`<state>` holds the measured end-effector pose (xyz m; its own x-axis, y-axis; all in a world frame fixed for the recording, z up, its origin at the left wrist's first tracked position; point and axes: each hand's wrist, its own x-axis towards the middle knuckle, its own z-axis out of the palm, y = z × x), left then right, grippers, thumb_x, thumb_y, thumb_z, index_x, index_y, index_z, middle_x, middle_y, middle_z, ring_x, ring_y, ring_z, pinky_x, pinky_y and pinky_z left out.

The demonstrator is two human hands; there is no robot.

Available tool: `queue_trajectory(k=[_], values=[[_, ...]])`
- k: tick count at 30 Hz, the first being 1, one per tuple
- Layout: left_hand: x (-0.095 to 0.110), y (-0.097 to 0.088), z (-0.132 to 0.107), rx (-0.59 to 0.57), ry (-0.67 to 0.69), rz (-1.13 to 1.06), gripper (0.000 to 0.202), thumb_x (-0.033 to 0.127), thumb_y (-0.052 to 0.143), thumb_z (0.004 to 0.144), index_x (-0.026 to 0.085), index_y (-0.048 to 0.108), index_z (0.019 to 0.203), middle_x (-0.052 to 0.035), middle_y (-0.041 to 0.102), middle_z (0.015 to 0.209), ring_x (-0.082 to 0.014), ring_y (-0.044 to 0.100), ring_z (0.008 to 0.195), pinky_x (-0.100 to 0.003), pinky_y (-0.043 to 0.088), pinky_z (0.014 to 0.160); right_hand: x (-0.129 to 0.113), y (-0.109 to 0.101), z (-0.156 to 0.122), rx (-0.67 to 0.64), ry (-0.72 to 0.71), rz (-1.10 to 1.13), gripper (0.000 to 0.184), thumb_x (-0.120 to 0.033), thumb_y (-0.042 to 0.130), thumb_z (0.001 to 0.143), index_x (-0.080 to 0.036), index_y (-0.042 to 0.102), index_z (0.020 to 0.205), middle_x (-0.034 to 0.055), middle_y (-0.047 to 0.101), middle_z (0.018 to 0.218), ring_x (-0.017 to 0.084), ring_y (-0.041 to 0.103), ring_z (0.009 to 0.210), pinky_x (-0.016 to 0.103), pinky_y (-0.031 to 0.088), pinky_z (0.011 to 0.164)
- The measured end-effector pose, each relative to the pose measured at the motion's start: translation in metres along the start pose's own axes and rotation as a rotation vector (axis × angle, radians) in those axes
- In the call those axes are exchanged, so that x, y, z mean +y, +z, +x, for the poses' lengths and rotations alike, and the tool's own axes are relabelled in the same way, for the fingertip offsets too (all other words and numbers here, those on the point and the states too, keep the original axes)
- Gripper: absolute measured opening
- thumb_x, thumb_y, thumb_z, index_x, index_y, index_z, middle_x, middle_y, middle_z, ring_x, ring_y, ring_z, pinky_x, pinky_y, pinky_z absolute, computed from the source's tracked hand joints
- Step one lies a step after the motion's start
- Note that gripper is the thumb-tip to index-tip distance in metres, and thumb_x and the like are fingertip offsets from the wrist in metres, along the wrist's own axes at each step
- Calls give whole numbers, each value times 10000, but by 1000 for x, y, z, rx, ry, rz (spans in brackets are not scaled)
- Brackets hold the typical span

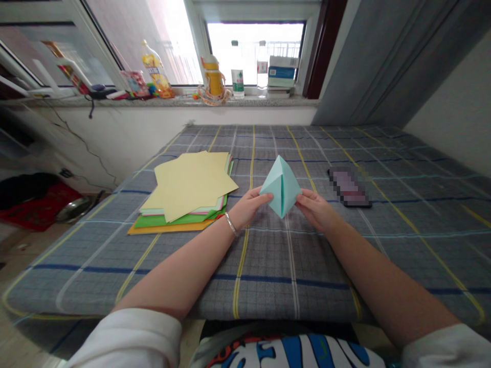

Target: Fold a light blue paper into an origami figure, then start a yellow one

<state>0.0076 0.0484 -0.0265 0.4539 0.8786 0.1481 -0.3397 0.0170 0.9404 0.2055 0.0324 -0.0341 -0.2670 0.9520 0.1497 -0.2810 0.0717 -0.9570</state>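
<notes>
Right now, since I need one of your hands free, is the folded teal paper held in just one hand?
No, the left hand and the right hand both hold the folded teal paper, one on each side.

From my remote station, I see through the camera worn on the person's head, which looks forward and down across the plaid-covered desk (pixel 268 301). It sits close above the left hand (pixel 248 207) and right hand (pixel 316 209), with the folded mint-green paper (pixel 280 186) near the middle of the frame. The wide lens bends the edges and takes in the windowsill (pixel 164 102) and window (pixel 255 53) beyond the desk.
</notes>
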Motion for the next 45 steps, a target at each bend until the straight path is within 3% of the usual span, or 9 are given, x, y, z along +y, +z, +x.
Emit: queue_trajectory(k=[3, 7, 13, 18, 23, 30, 34, 41, 45], values=[[1, -7, 3, 48, 71, 78, 266, 369, 691, 713, 148, 680, 861, -27, 665, 894, -169, 583, 886, -284, 422, 865, -4, -6, 1, 41, -115, -199, 243, -485, 667, 766, -276, 719, 877, 10, 701, 881, 200, 610, 913, 401, 431, 923], [1, -14, 6, 117, 128, 158, 334, 251, 657, 708, 196, 632, 1036, -35, 635, 1086, -187, 557, 1027, -337, 403, 950, -16, -13, 0, 49, -455, -874, 192, -400, 611, 820, -243, 715, 781, 54, 674, 871, 228, 567, 903, 427, 407, 899], [2, -11, 0, -16, 128, 232, 614, 219, 684, 691, 257, 481, 1269, -52, 468, 1370, -225, 489, 1185, -350, 411, 966, -22, -9, 0, -45, -631, -1481, 201, -286, 521, 875, -260, 709, 807, 50, 675, 841, 246, 528, 955, 471, 326, 983], [2, -14, -1, 9, 115, 360, 487, 236, 713, 709, 202, 494, 1142, -89, 504, 1318, -177, 570, 1054, -327, 434, 932, -12, -9, 3, -41, -588, -1477, 139, -361, 630, 811, -260, 704, 873, 83, 638, 1040, 284, 490, 1085, 492, 367, 966], [5, -29, 3, -48, 162, 414, 290, 176, 690, 712, 172, 496, 928, -127, 538, 1296, -199, 566, 1106, -372, 410, 965, -5, -28, 6, 104, -478, -1386, 407, -435, 786, 634, -244, 664, 972, 109, 449, 1389, 364, 357, 1301, 577, 332, 1015], [19, -36, -2, -44, 234, 722, 293, 263, 729, 728, 176, 581, 965, -133, 589, 1260, -251, 557, 1159, -416, 413, 970, -3, -44, 11, 82, -271, -1107, 257, -454, 711, 701, -220, 678, 799, 48, 663, 834, 193, 615, 712, 355, 505, 655], [25, -30, -5, -101, 300, 1045, 363, 326, 679, 792, 244, 632, 1143, -71, 603, 1268, -225, 552, 1173, -383, 390, 1020, -6, -44, 9, 46, -276, -1171, 213, -418, 704, 714, -237, 706, 827, 40, 684, 862, 189, 611, 720, 333, 479, 634], [25, -34, -5, -74, 213, 1388, 210, 402, 604, 845, 283, 740, 953, -7, 555, 1345, -236, 624, 1045, -332, 445, 878, -10, -51, 5, 30, -237, -1348, 147, -407, 680, 762, -269, 727, 788, 27, 723, 901, 215, 643, 792, 330, 468, 681], [25, -46, -4, -46, 140, 1494, 218, 410, 585, 851, 297, 745, 949, -11, 689, 1118, -238, 635, 979, -301, 430, 791, -18, -55, 3, -74, -290, -1434, 115, -374, 665, 787, -276, 724, 791, 12, 727, 929, 231, 644, 891, 330, 452, 727]])
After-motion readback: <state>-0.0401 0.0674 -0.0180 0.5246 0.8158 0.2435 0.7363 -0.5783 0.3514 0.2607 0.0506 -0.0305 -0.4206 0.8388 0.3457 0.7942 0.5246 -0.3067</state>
